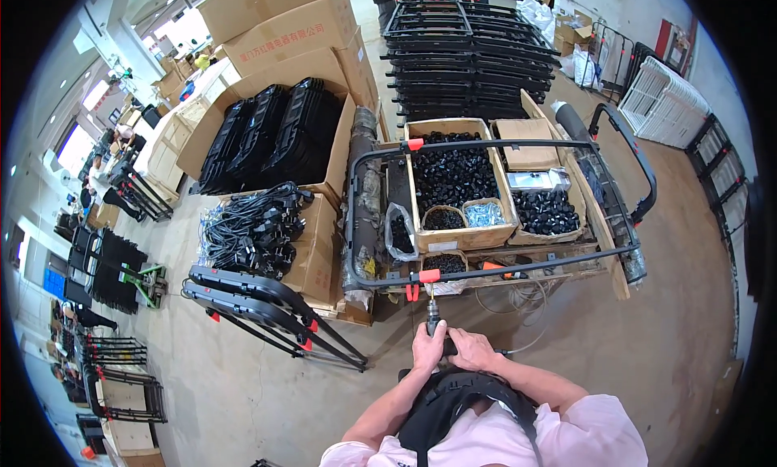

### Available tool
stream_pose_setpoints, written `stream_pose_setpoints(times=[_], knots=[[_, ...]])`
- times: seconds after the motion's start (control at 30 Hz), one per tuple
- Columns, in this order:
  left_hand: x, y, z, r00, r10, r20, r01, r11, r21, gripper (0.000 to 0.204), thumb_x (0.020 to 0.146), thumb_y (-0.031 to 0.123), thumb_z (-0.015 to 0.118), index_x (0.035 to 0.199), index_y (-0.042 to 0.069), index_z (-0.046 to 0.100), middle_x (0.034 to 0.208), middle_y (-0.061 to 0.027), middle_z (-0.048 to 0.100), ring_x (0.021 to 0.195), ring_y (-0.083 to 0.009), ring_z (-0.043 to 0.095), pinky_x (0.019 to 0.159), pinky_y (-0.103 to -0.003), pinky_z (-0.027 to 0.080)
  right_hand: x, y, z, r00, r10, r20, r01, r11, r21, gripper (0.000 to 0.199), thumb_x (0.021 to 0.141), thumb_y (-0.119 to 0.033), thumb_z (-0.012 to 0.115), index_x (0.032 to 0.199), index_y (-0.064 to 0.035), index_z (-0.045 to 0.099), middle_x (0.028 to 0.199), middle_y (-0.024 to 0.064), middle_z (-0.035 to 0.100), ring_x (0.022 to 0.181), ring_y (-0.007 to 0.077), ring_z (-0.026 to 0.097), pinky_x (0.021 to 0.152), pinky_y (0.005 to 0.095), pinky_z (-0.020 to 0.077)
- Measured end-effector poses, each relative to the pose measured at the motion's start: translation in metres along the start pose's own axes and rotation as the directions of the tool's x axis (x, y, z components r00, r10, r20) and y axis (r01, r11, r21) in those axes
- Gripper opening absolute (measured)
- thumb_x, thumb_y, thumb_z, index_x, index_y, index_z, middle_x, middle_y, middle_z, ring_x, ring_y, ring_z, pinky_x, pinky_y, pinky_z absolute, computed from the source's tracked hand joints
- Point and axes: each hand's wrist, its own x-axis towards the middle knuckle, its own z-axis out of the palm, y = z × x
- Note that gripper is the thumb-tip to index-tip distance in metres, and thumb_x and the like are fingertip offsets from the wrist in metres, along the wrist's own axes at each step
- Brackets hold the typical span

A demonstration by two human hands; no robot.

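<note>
A big workshop floor [647, 321] with boxes all around. My left hand [427, 347] and right hand [472, 350] both squeeze a power screwdriver [433, 315], tip at the black metal frame [486, 269]. It looks heavy and hard; I hold the fat handle.

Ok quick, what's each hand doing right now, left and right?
Left hand: closed around the power screwdriver, whose bit points at the black tube frame.
Right hand: closed on the same tool's rear end.
</note>
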Motion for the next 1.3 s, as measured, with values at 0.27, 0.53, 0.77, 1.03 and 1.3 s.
stream_pose_setpoints(times=[0.27,0.53,0.77,1.03,1.3], knots=[[0.010,-0.005,0.004,1.000,-0.020,0.011,0.020,0.999,0.041,0.047,0.098,0.046,0.070,0.102,-0.001,0.064,0.092,-0.0203,0.072,0.087,-0.0330,0.070,0.080,-0.046,0.054,0.009,0.008,-0.003,0.994,0.049,0.097,-0.052,0.998,0.029,0.075,0.081,-0.034,0.076,0.138,0.0034,0.045,0.119,0.0295,0.070,0.105,0.0457,0.071,0.092,0.0529,0.0573],[0.012,0.011,0.001,0.998,-0.037,0.043,0.034,0.995,0.089,0.057,0.098,0.054,0.067,0.111,-0.001,0.060,0.101,-0.0321,0.072,0.100,-0.0503,0.070,0.087,-0.055,0.054,0.014,0.013,-0.005,0.996,0.032,0.088,-0.037,0.998,0.060,0.086,0.080,-0.034,0.075,0.149,0.0022,0.039,0.127,0.0302,0.068,0.112,0.0451,0.070,0.095,0.0529,0.0567],[0.016,0.016,0.002,1.000,-0.026,0.016,0.023,0.989,0.144,0.059,0.097,0.056,0.066,0.112,0.000,0.060,0.102,-0.0315,0.072,0.101,-0.0503,0.070,0.088,-0.055,0.054,0.019,0.017,-0.007,1.000,0.001,0.030,-0.003,0.996,0.086,0.087,0.083,-0.037,0.075,0.151,0.0007,0.037,0.127,0.0297,0.068,0.109,0.0455,0.070,0.093,0.0530,0.0575],[0.023,0.019,0.003,0.996,-0.080,0.036,0.074,0.987,0.142,0.057,0.097,0.053,0.068,0.116,-0.001,0.062,0.105,-0.0272,0.073,0.101,-0.0414,0.072,0.088,-0.049,0.054,0.022,0.013,-0.015,0.996,-0.031,0.084,0.030,0.999,0.010,0.062,0.083,-0.028,0.075,0.132,0.0009,0.050,0.117,0.0259,0.065,0.106,0.0464,0.068,0.091,0.0537,0.0566],[0.017,0.017,0.001,0.997,-0.061,0.056,0.054,0.990,0.128,0.061,0.097,0.057,0.065,0.114,-0.001,0.059,0.103,-0.0321,0.072,0.102,-0.0504,0.070,0.090,-0.055,0.054,0.020,0.007,-0.009,0.997,-0.054,0.055,0.051,0.997,0.054,0.055,0.079,-0.022,0.078,0.123,0.0009,0.055,0.118,0.0225,0.055,0.109,0.0459,0.063,0.092,0.0543,0.0540]])
